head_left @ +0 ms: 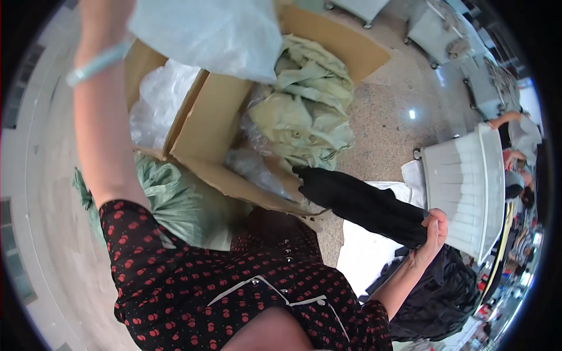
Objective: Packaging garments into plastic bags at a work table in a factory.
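Observation:
My right hand (432, 234) pinches one end of a dark, long folded piece of black cloth (363, 205). The cloth stretches left to the edge of an open cardboard box. My left arm reaches up to the far left. Only the wrist end of my left hand (106, 14) shows, and its fingers lie beyond the top edge. Right beside it a whitish translucent plastic bag (205, 38) hangs over the boxes; whether my fingers grip it is hidden. Below my right hand lies a heap of black cloth (439, 298).
Open cardboard boxes (205, 126) stand in front of me, one with clear plastic bags (161, 105). Crumpled pale green sacking (310, 105) lies beside them, and a full green sack (187, 205) sits near left. A white wheeled bin (462, 187) and other people are at right.

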`<control>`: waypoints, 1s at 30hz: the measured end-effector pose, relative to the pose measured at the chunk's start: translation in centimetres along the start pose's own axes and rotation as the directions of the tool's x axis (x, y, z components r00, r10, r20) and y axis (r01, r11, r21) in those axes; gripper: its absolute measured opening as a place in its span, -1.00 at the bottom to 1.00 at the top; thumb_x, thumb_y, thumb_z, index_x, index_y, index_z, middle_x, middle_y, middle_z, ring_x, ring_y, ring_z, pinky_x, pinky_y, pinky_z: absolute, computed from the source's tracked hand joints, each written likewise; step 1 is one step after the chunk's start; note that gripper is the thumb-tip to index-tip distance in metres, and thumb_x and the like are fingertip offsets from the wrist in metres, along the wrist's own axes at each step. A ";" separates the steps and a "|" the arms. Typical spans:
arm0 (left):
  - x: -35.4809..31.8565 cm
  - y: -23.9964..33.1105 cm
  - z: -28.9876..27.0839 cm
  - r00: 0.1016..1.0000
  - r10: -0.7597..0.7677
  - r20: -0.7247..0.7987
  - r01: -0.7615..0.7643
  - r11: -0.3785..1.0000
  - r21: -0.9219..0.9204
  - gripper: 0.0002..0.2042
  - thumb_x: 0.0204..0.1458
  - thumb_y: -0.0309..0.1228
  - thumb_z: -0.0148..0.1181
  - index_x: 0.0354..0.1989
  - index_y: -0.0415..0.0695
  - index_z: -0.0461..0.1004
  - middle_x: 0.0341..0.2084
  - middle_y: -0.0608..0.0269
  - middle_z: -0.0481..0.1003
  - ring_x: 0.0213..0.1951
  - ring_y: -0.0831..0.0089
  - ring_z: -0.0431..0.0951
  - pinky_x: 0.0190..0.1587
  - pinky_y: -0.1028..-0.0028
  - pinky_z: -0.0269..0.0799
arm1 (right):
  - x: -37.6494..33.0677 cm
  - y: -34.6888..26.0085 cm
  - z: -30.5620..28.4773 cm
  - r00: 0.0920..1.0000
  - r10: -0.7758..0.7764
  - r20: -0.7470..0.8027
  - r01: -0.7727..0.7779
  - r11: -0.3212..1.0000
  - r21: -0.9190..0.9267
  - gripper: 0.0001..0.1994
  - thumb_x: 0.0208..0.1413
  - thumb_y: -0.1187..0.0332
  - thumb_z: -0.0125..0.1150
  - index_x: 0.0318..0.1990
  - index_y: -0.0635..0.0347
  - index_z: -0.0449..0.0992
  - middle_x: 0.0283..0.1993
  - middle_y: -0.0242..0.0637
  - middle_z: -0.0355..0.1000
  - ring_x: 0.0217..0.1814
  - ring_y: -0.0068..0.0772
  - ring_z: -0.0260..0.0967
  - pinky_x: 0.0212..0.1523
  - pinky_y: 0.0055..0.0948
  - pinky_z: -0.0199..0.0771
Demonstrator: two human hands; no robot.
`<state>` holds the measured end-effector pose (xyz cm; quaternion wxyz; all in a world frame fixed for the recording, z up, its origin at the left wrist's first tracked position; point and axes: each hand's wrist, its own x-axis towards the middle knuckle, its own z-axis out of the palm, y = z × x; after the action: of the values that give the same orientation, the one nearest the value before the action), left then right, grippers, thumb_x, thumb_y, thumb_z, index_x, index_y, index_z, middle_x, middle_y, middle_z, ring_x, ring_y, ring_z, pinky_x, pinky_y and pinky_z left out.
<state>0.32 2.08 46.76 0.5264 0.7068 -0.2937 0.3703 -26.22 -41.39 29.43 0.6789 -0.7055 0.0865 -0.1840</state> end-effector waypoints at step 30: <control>-37.7 63.1 39.1 -0.037 0.849 0.526 0.965 0.168 -0.202 -0.81 -0.06 -0.37 -0.04 -0.48 -0.26 0.40 -0.55 0.38 0.35 -0.43 0.59 0.29 -0.31 0.59 0.18 | -51.8 -6.6 -22.4 0.367 -0.089 -0.926 -0.440 0.861 -0.257 -0.49 -0.19 0.39 0.19 0.00 0.23 0.24 -0.69 -0.55 0.21 -0.62 -0.71 0.11 -0.58 -0.67 0.10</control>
<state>-62.95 -51.81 41.88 0.4246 0.1545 -0.6179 -0.6434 -83.02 -42.41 28.80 0.3408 -0.6100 0.5650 -0.4387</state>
